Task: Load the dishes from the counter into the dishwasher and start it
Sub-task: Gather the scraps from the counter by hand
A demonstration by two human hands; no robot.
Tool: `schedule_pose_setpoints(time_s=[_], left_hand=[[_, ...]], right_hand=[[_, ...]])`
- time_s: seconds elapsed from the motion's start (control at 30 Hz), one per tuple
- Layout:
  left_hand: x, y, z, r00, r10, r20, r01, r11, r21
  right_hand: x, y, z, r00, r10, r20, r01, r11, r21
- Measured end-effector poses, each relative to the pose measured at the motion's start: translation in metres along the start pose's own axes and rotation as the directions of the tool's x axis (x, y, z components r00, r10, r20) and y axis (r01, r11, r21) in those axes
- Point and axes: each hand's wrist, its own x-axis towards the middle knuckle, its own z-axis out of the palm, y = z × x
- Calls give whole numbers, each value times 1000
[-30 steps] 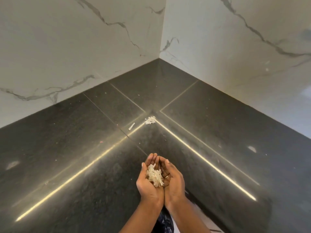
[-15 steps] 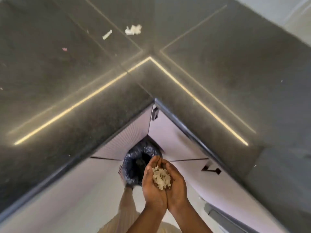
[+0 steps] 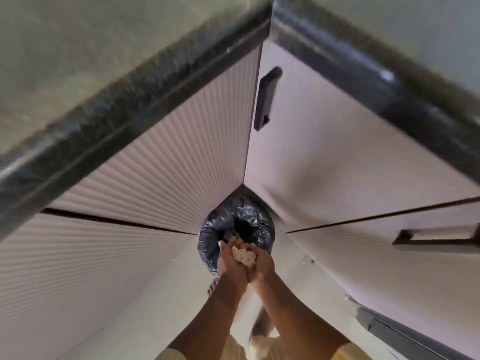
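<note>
My left hand point(image 3: 230, 267) and my right hand point(image 3: 263, 263) are pressed side by side in a cup, with the fingers curled round a clump of white food scraps point(image 3: 244, 255). Both hands are low, just above the near rim of a round bin lined with a black plastic bag point(image 3: 207, 237). The bin stands on the floor in the inner corner of the cabinets. Its opening shows dark beyond my fingertips. No dishes and no dishwasher can be told in this view.
The dark stone counter edge point(image 3: 130, 100) runs overhead on both sides of the corner. Ribbed cabinet fronts are on the left, smooth ones with a black handle point(image 3: 267, 97) on the right. Another handle point(image 3: 436, 239) is lower right. My foot point(image 3: 213, 285) stands beside the bin.
The view has tipped down from the countertop to the cabinets and floor. My cupped hands have carried the scraps down and forward, from above the counter to over the bin.
</note>
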Motion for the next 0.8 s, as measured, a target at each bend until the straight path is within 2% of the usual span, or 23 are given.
schedule_pose_setpoints(time_s=[0.1,0.17,0.3,0.37,0.4,0.5,0.6,0.7,0.8], left_hand=[[40,-6,3,998,-58,12,59,998,-21],[53,-5,4,996,-84,38,83,996,28],[61,6,-3,995,-85,51,65,949,307],[64,10,-12,994,-89,64,61,934,351],[64,10,-18,994,-94,52,71,939,337],[50,15,-32,984,-118,136,72,950,304],[18,25,-36,973,-208,100,195,972,130],[-30,35,-34,971,-195,135,189,980,56],[-83,44,-28,967,-189,169,198,980,-36]], right_hand=[[42,1,-5,1000,8,26,-8,1000,-8],[62,0,-11,999,16,30,-15,1000,-11],[75,3,-14,999,-52,13,52,995,-80],[67,5,-14,997,-65,-40,58,988,-146],[60,6,-14,995,-69,-67,57,983,-173],[40,7,-18,987,-84,-138,53,975,-214],[13,6,-21,979,-120,-164,78,967,-244],[-27,4,-20,981,-145,-131,102,951,-293],[-79,0,-11,982,-187,-37,161,917,-366]])
